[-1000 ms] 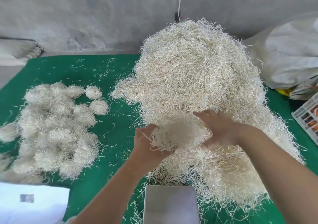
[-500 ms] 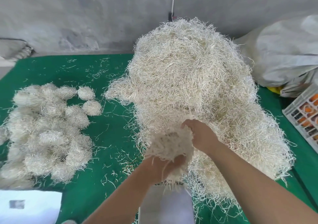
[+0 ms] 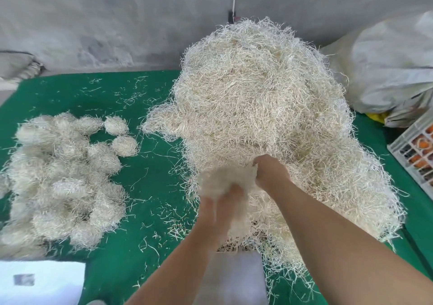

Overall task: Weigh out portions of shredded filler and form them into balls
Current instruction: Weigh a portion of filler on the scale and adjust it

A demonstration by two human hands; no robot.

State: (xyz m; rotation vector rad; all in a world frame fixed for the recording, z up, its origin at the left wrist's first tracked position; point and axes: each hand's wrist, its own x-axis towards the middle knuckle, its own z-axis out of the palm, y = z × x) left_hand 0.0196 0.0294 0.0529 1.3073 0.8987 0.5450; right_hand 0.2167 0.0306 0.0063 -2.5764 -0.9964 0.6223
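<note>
A tall heap of pale shredded filler [image 3: 262,107] stands on the green table [image 3: 145,211]. In front of it I hold a loose clump of filler [image 3: 225,178] between both hands. My left hand [image 3: 222,201], blurred, cups the clump from below. My right hand [image 3: 269,171] curls round its right side. Below the hands lies the grey scale plate [image 3: 239,279], bare and partly hidden by my left forearm. Several finished filler balls [image 3: 63,182] are piled at the left.
A white sheet [image 3: 39,281] lies at the near left corner. A large white sack [image 3: 386,65] leans at the back right, with a white plastic crate [image 3: 417,150] in front of it. Loose strands litter the green cloth. A grey wall stands behind.
Both hands have drawn the clump toward me and closed in round it, the left hand turning underneath. The view has shifted slightly right.
</note>
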